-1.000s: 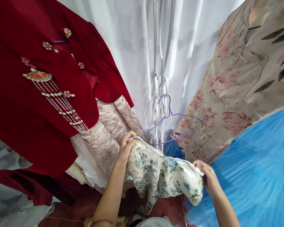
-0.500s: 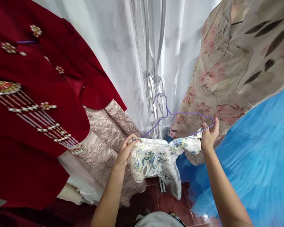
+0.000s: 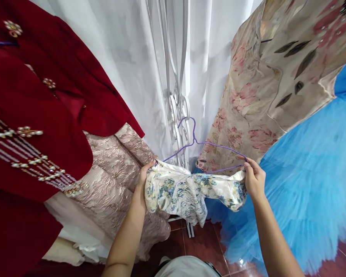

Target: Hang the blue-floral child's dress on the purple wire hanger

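A white floral garment [image 3: 184, 188] with blue and yellow print hangs between my two hands, its lower part bunched and drooping. My left hand [image 3: 147, 169] is closed around its upper left edge. At the other end my right hand [image 3: 254, 177] pinches the garment's upper right corner together with the end of a purple wire hanger [image 3: 219, 145]. The hanger's left arm runs down behind the garment's top edge near my left hand. Its hook points up in front of the white metal stand; whether it touches the stand I cannot tell.
To the left hang a dark red beaded jacket [image 3: 60, 92] and a pink brocade skirt [image 3: 112, 165]. On the right are a beige floral dress [image 3: 248, 96] and a blue tulle skirt [image 3: 305, 173]. A white stand [image 3: 186, 46] rises before white curtains [image 3: 118, 50]. Reddish tiles [image 3: 202, 242] cover the floor.
My right hand has shifted onto the hanger's end, and the garment's right side is spread wider along it. The view has turned slightly right, so the surroundings sit further left.
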The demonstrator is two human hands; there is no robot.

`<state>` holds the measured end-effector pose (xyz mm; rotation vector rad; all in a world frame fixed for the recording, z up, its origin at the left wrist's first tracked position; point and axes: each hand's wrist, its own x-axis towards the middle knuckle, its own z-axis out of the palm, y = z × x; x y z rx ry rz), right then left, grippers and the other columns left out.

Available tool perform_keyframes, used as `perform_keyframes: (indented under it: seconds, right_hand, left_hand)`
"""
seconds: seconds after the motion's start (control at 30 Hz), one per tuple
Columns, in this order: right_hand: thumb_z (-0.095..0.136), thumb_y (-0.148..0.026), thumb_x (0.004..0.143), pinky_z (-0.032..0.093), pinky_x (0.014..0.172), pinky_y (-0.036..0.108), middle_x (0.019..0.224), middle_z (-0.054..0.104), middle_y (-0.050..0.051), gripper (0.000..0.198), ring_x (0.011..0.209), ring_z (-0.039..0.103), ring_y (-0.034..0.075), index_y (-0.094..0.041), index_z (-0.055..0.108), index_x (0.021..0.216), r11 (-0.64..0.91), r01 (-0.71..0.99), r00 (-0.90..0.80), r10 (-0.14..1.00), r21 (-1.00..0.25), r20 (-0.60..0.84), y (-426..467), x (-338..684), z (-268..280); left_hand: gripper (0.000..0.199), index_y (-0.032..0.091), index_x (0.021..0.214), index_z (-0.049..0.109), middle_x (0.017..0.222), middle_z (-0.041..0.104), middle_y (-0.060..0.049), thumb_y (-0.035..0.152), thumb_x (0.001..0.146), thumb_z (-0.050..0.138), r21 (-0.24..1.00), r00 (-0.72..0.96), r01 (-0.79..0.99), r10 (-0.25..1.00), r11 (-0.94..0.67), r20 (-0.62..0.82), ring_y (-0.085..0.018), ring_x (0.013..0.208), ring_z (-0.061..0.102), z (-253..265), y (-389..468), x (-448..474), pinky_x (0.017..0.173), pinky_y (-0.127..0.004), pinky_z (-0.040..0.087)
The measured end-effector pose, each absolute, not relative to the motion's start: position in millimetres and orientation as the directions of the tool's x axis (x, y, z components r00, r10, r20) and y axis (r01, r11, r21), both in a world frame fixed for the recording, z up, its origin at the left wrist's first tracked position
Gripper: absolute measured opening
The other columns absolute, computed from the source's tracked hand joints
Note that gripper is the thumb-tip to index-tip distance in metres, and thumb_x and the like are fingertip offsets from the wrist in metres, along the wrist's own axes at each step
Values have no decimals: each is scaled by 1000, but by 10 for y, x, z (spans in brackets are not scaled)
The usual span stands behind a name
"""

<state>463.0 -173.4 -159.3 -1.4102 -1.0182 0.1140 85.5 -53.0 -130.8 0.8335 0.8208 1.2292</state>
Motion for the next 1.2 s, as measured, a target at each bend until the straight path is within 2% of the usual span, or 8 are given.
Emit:
perform_keyframes:
  seconds: [0.13, 0.23, 0.37, 0.47, 0.6, 0.87, 1.03, 1.2]
  right_hand:
    - [52, -52, 94, 47, 59, 29, 80, 73, 8, 43, 65, 62, 20, -16, 75, 101, 184, 646, 465, 675, -740, 574, -1941, 4704, -1361]
    - [50, -57, 95, 42, 54, 27, 64, 65, 4, 47, 58, 56, 17, -17, 71, 81, 128, 749, 334, 774, -650, 538, -2026, 4773, -1195]
    - [45, -65, 96, 28, 46, 26, 48, 38, -3, 61, 48, 34, 11, -21, 43, 54, 162, 764, 152, 895, -624, 419, -2080, 4826, -998]
    - [44, -68, 95, 22, 44, 26, 50, 28, -4, 63, 49, 24, 10, -22, 31, 54, 245, 723, -58, 953, -646, 296, -2116, 4861, -847]
    - [42, -69, 96, 23, 45, 26, 52, 27, -5, 62, 50, 22, 10, -23, 30, 56, 302, 728, -182, 951, -616, 250, -2090, 4937, -684]
    - [48, -65, 94, 29, 46, 26, 51, 43, -3, 55, 49, 36, 12, -19, 57, 65, 331, 784, 132, 738, -525, 662, -1766, 5194, -681]
    - [49, -58, 96, 21, 47, 28, 50, 24, -4, 59, 48, 26, 11, -22, 34, 51, 353, 774, 234, 612, -526, 755, -1683, 5260, -670]
    - [51, -66, 91, 19, 47, 29, 48, 23, -3, 66, 47, 23, 10, -22, 29, 47, 469, 757, -34, 724, -455, 689, -1729, 5178, -539]
  left_hand:
    - [37, 19, 75, 57, 67, 57, 6, 33, 57, 86, 929, 115, -369, 992, -11, 58, -11, 60, 56, -1268, -389, 916, 61, -21, 45]
    - [29, 19, 77, 59, 71, 57, 3, 39, 70, 80, 964, 79, -94, 963, -250, 258, -12, 64, 55, -1146, -427, 910, 62, -21, 44]
    - [18, 19, 87, 65, 95, 64, -5, 37, 86, 67, 685, 106, 424, 784, -592, 611, -21, 95, 62, -936, -549, 930, 85, -29, 48]
    - [17, 20, 92, 64, 101, 65, -6, 35, 93, 56, 554, 246, 568, 768, -608, 591, -22, 99, 62, -854, -622, 1021, 93, -33, 46]
    - [23, 19, 103, 64, 100, 68, -4, 37, 96, 51, 598, 280, 550, 803, -583, 526, -21, 92, 64, -875, -658, 1144, 87, -32, 49]
    - [21, 21, 98, 80, 102, 78, -7, 34, 88, 66, 691, 200, 392, 789, -607, 581, -26, 97, 69, -863, -960, 1245, 93, -33, 50]
    - [22, 20, 100, 81, 103, 79, -6, 32, 85, 69, 706, 200, 392, 803, -590, 561, -27, 98, 70, -820, -1021, 1248, 95, -33, 50]
    - [25, 19, 102, 80, 104, 78, -7, 35, 90, 64, 624, 276, 463, 771, -630, 574, -26, 98, 70, -770, -916, 1092, 93, -32, 49]
